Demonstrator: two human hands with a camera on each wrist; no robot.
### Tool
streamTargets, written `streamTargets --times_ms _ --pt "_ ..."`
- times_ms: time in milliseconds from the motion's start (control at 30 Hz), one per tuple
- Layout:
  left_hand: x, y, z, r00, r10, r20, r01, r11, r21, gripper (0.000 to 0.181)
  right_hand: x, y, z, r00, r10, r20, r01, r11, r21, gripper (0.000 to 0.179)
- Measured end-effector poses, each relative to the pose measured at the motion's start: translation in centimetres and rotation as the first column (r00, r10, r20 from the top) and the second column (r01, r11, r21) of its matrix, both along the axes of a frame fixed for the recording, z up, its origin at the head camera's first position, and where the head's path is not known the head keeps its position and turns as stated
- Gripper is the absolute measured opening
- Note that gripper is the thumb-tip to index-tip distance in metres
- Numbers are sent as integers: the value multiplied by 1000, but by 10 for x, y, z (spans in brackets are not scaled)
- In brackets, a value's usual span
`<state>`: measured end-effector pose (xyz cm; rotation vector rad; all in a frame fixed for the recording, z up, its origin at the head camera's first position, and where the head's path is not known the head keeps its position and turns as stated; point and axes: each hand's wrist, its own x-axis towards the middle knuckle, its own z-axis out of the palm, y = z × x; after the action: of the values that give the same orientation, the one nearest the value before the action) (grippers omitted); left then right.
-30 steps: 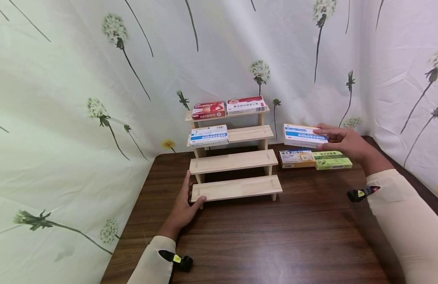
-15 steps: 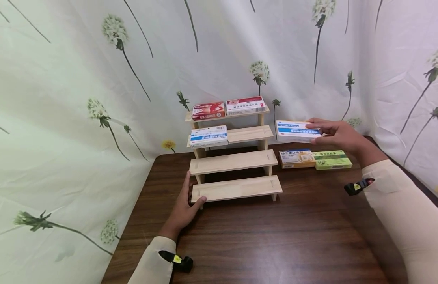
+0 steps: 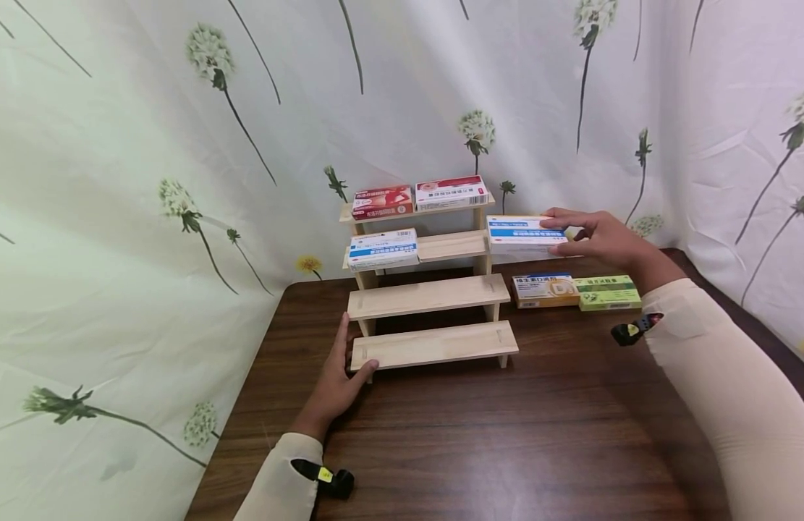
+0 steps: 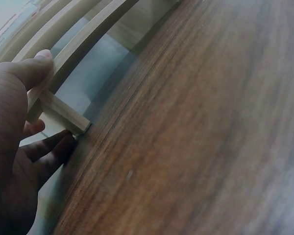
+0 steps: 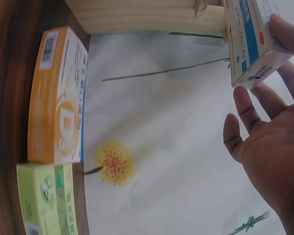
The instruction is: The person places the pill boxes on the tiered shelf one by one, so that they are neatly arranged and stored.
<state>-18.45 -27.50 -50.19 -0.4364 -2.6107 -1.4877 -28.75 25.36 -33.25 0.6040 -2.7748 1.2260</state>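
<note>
My right hand (image 3: 600, 235) pinches a white-and-blue medicine box (image 3: 525, 237) by its right end, thumb on one side and fingers on the other. In the head view the box overlaps the right end of the second tier from the top of a wooden step rack (image 3: 434, 298). A similar white-and-blue box (image 3: 383, 250) lies on that tier's left half. On the top tier sit a red medicine box (image 3: 383, 203) and a white-and-red one (image 3: 451, 193). My left hand (image 3: 336, 383) grips the lowest tier's left end, with the thumb (image 4: 36, 68) over its front edge.
An orange-and-white vitamin D box (image 3: 546, 291) and a green medicine box (image 3: 608, 293) lie side by side on the dark wooden table (image 3: 480, 434), right of the rack. A white flower-print cloth (image 3: 402, 87) hangs close behind the rack and along both sides.
The right hand has carried the white-and-blue medicine box left, from above the orange and green boxes to the second tier's right end. My left hand has stayed on the rack.
</note>
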Motion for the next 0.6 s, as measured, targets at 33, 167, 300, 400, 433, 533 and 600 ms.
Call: streamTargets --times_ms 33,167,300,400,433,533,600 --pt "0 0 0 1000 0 -3 0 1000 -1 107 -1 -2 0 1000 4 0 -4 1000 -3 60" --pt "0 0 0 1000 -6 -9 6 1000 1 107 -5 -9 1 1000 23 12 -23 1000 -16 59" --pt "-1 0 -1 1000 -7 -15 7 1000 3 107 -8 -15 2 999 42 29 -41 998 -43 59" --pt "-2 0 -2 1000 -7 -18 7 1000 -1 106 -9 -21 3 998 57 36 -55 997 -59 59" --pt "-2 0 -2 1000 -7 -17 7 1000 -2 106 -9 -22 3 998 61 35 -59 997 -56 58" --pt "-3 0 -3 1000 -9 -13 8 1000 -4 106 -12 -28 3 997 77 29 -76 996 -42 58" --pt "-3 0 -3 1000 -10 -12 9 1000 -6 106 -13 -32 4 996 81 27 -80 996 -35 58"
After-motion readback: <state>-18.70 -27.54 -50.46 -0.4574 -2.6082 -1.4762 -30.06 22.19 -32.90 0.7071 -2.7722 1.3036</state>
